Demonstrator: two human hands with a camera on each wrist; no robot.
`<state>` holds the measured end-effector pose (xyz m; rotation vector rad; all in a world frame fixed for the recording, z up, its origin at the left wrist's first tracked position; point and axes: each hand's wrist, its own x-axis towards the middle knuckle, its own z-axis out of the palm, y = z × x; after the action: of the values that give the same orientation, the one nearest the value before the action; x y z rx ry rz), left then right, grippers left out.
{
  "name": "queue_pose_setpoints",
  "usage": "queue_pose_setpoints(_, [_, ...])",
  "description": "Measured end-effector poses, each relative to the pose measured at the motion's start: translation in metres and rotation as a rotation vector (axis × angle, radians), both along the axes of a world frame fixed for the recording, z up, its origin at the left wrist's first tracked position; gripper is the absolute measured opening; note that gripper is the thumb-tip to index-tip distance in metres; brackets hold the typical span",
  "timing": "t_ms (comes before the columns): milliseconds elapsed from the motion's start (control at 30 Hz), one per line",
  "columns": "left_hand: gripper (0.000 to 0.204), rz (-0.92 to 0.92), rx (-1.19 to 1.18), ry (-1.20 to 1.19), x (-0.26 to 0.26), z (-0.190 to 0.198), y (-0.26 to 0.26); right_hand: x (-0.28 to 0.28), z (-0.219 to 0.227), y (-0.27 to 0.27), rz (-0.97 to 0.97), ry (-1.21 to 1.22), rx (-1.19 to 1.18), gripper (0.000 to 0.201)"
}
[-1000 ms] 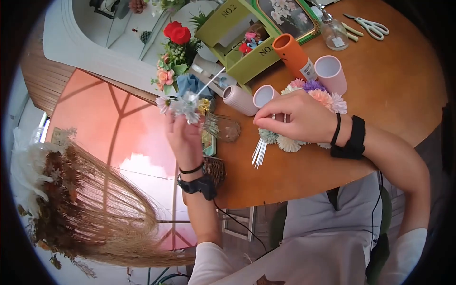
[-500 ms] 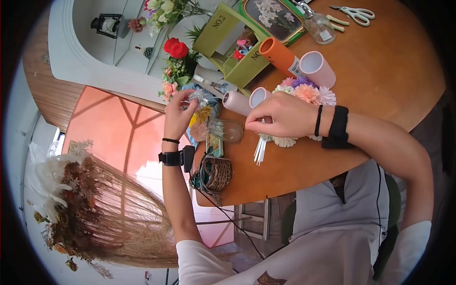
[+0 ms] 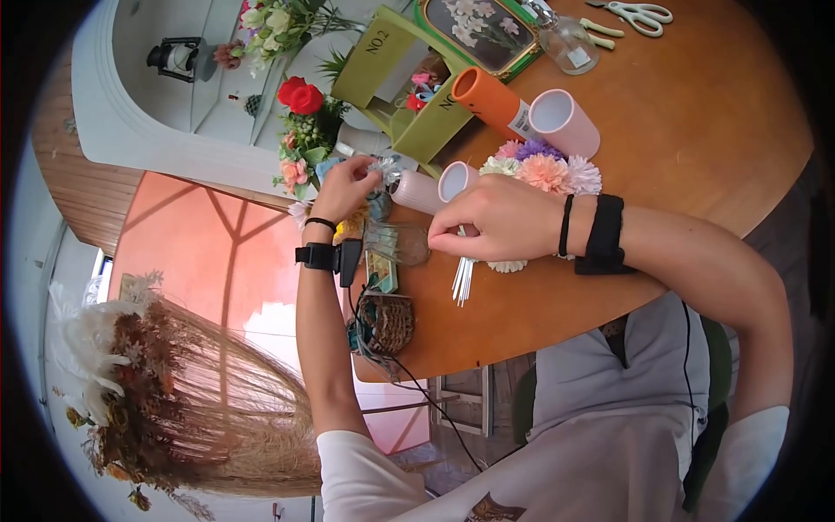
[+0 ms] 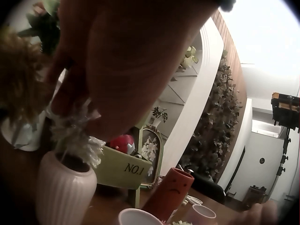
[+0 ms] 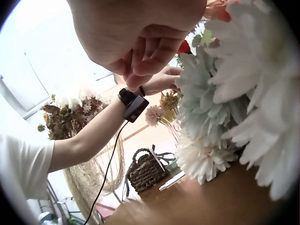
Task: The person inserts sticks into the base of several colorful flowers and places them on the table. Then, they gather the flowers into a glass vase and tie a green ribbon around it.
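Note:
My left hand (image 3: 344,190) pinches a silvery-white artificial flower (image 4: 77,138), its head right over the mouth of a pink ribbed vase (image 4: 70,192). A bit of stem shows below the flower at the vase's opening. The same vase (image 3: 417,192) stands beside a smooth pink cup (image 3: 457,181) in the head view. Above a bunch of artificial flowers (image 3: 544,172), my right hand (image 3: 509,217) hangs with loosely curled fingers, nothing visible between them. White stems (image 3: 463,283) of that bunch stick out past the hand. Large pale petals (image 5: 201,93) crowd its wrist view.
Close by are a glass jar (image 3: 404,244) with flowers, a woven basket (image 3: 385,322), an orange vase (image 3: 489,100), another pink cup (image 3: 565,122) and a green box (image 3: 426,130). Further off lie scissors (image 3: 639,16) near a glass bottle (image 3: 570,48).
My left hand has brought the white flower over to the ribbed vase's mouth, its stem end leading. The right hand stays over the bunch, its fingers a little more closed. The head view has shifted.

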<state>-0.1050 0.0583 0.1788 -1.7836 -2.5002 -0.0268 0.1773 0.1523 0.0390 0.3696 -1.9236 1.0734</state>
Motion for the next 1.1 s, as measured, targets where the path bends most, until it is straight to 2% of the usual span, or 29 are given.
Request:
queue_pose_setpoints(200, [0.035,-0.006,0.015,-0.142,0.009,-0.004,0.004,0.000,-0.001,0.000,-0.010,-0.006,0.007,0.016])
queue_pose_setpoints(367, [0.030,-0.106,0.247,0.027,0.024,0.003,-0.007,-0.002,0.001,0.002,-0.021,0.021,-0.012,0.014])
queue_pose_setpoints(467, [0.019,-0.122,0.311,0.062,0.060,0.009,-0.021,-0.004,0.000,0.003,-0.048,0.051,-0.021,0.013])
queue_pose_setpoints(567, [0.016,-0.180,0.201,0.034,0.097,-0.002,-0.042,-0.005,0.000,0.003,-0.075,0.067,-0.042,0.013])
queue_pose_setpoints(633, [0.017,-0.065,-0.012,-0.044,0.123,-0.012,-0.053,-0.007,-0.001,0.003,-0.071,0.088,-0.052,0.012])
queue_pose_setpoints(700, [0.024,-0.091,-0.220,-0.105,0.115,-0.035,-0.067,-0.008,-0.001,0.003,-0.069,0.117,-0.054,0.011])
queue_pose_setpoints(800, [0.030,-0.030,-0.418,-0.104,0.110,-0.067,-0.076,-0.007,-0.001,0.002,-0.061,0.090,-0.058,0.011])
queue_pose_setpoints(933, [0.037,0.011,-0.467,-0.202,0.104,-0.091,-0.077,-0.007,0.000,0.002,-0.064,0.088,-0.052,0.012])
queue_pose_setpoints(1033, [0.032,0.001,-0.364,-0.328,0.094,-0.099,-0.078,-0.006,0.001,0.002,-0.098,0.096,-0.035,0.011])
queue_pose_setpoints(1100, [0.029,-0.026,-0.372,-0.373,0.084,-0.106,-0.079,0.000,0.006,0.003,-0.064,0.004,-0.071,0.017])
